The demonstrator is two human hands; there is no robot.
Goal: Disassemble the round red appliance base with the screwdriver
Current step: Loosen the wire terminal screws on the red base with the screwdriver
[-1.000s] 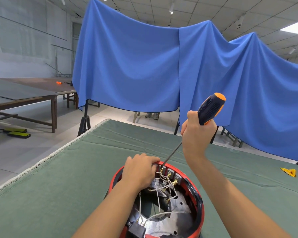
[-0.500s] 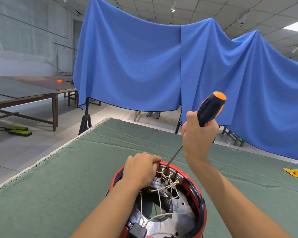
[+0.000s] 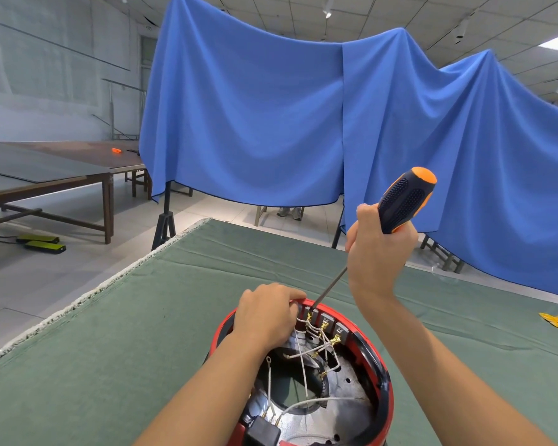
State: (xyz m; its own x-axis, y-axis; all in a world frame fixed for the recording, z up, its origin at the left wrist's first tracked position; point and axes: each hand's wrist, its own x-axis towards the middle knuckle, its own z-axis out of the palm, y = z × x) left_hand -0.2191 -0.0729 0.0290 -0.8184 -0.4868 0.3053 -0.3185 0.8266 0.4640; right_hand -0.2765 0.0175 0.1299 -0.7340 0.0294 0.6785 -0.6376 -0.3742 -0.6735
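right hand grips screwdriver, shaft slanting down-left, tip at terminal just beside left hand, which grips far rim of red base below both hands.

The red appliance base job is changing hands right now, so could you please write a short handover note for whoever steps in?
Left hand: grips the far rim of the red appliance base, steadying it on the green table cover.
Right hand: holds the screwdriver, shaft angled down, tip at the gold terminals inside the far rim.
Done: base is open, white wires and metal plate exposed.
Left: wires are mostly still on their terminals; free them, then remove the inner parts.
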